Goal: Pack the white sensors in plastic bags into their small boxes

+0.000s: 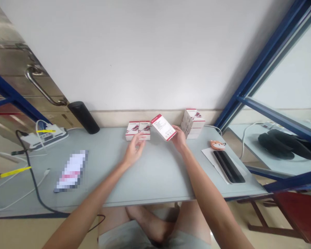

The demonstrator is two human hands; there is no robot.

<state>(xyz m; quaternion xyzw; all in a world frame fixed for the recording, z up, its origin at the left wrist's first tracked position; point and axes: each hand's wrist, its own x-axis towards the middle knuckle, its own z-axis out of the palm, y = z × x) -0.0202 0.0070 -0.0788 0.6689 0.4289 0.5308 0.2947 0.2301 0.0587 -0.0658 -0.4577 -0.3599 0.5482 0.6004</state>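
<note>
My right hand [179, 139] grips a small white cardboard box [163, 127] with red ends by its lower right side. The box is tilted above the table, its printed face toward me. My left hand [135, 149] is apart from it, fingers spread, in front of two similar boxes [132, 128] that lie side by side near the wall. The left fingertips overlap the right one of that pair; whether they touch it I cannot tell. To the right of my right hand stands a stack of the same boxes [195, 123].
A black cylinder [84, 117] and a white power strip [48, 136] stand at the left, with cables crossing the table [155, 180]. A pixelated item [72, 171] lies front left. At the right are a phone [228, 166], paper [215, 160] and an orange trinket [217, 145].
</note>
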